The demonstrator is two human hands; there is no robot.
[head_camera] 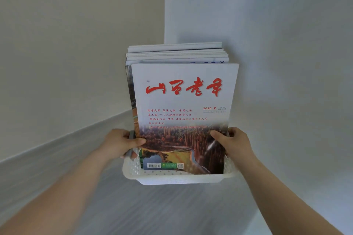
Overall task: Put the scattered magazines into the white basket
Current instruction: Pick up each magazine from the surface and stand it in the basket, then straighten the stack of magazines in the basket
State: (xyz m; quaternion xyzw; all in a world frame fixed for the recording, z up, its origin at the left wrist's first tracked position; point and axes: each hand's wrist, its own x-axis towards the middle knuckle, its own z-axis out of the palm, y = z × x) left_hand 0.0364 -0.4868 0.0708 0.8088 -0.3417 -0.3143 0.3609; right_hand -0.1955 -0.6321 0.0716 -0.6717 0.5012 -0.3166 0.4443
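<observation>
A white perforated basket (179,178) is held out in front of me, above a grey floor. Several magazines stand upright in it. The front magazine (183,101) has a white cover with red calligraphy and an autumn forest photo. More magazines (175,53) stand behind it, only their top edges showing. My left hand (122,144) grips the basket's left side, thumb laid over the front cover's edge. My right hand (232,143) grips the right side, thumb on the cover too.
The basket is near a room corner where a beige wall (76,44) on the left meets a white wall (277,44) on the right. A pale skirting board (57,145) runs along the left wall above the grey wood-grain floor (152,212).
</observation>
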